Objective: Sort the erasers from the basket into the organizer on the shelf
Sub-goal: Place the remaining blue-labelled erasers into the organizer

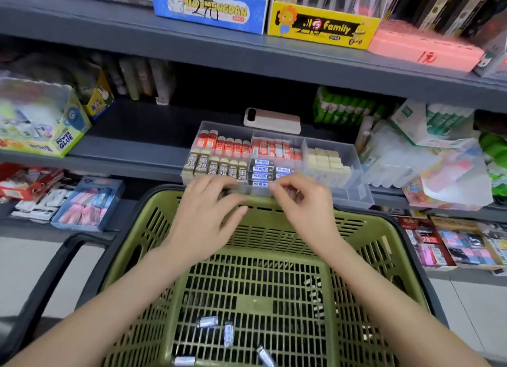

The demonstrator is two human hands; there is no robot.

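While both hands sat at the near edge of the organizer [354, 185] on the shelf [131, 147], just over the far rim of the basket [356, 215], the left hand [203, 218] had its fingers loosely extended, holding nothing visible. The right hand [299, 202] had fingers curled toward the thumb; too blurred to tell whether it pinched anything. Four loose erasers [208, 321] lay on the basket floor, near side, well apart from the hands.

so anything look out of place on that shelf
Yes: a pink phone lies flat on the shelf right behind the organizer, the one non-stationery thing among the stock. The erasers in the organizer stand in tidy rows.
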